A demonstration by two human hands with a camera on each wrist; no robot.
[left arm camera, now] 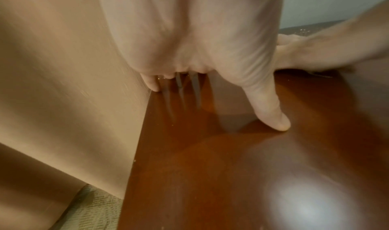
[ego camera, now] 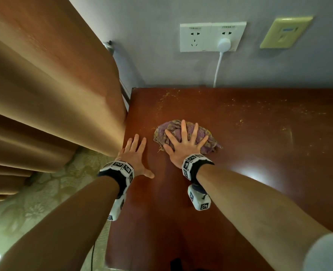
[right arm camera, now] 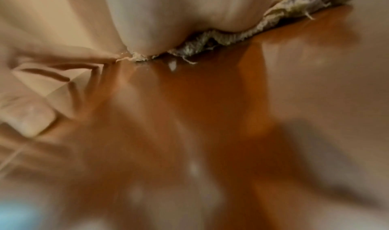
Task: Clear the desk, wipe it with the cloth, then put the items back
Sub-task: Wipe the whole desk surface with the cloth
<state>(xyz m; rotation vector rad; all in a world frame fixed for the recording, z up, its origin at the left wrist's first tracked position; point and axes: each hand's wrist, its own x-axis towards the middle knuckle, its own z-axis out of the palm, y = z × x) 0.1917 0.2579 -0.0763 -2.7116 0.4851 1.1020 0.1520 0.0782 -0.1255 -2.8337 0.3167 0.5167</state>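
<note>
The glossy reddish-brown wooden desk (ego camera: 240,173) lies under both my palms. My right hand (ego camera: 183,145), fingers splayed flat, presses the crumpled purple-and-yellow cloth (ego camera: 208,142) near the left edge; my left hand (ego camera: 135,157) rests flat beside it. Wiping leftward could sweep yellow crumbs (ego camera: 238,122) onto the carpet.

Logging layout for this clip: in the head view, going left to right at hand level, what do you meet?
Curtain → left hand, flat on the desk → right hand, pressing the cloth → dusty bare desk surface.
</note>
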